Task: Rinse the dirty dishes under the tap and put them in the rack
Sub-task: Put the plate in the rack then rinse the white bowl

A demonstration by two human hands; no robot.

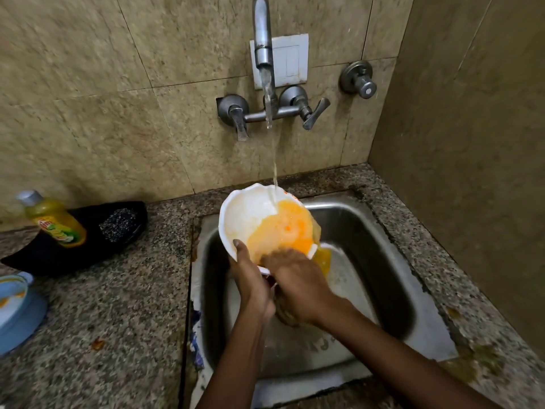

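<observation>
At the centre of the frame the left hand (250,278) grasps the near rim of a white bowl (250,214), its thumb hooked over the edge inside and the other fingers hidden underneath. The right hand (295,284) reaches into the bowl at its lower edge; its fingertips are blurred in the orange liquid, so I cannot tell whether they are curled or flat, though they seem to be rubbing the inner wall. The bowl is held tilted, low side toward the right, probably so the stream from the tap (263,39) strikes the far rim and flushes the orange residue out; a spill already runs over the lower right lip into the steel sink (383,261).

Counted: one bowl under the water, one spout, two lever handles below it, and one separate valve knob (360,81) at upper right. At the left of the frame lie one yellow soap bottle (56,222) on a dark cloth (97,240), and a pale blue dish (17,308) with orange smears, likely waiting for its rinse. No rack is in view.
</observation>
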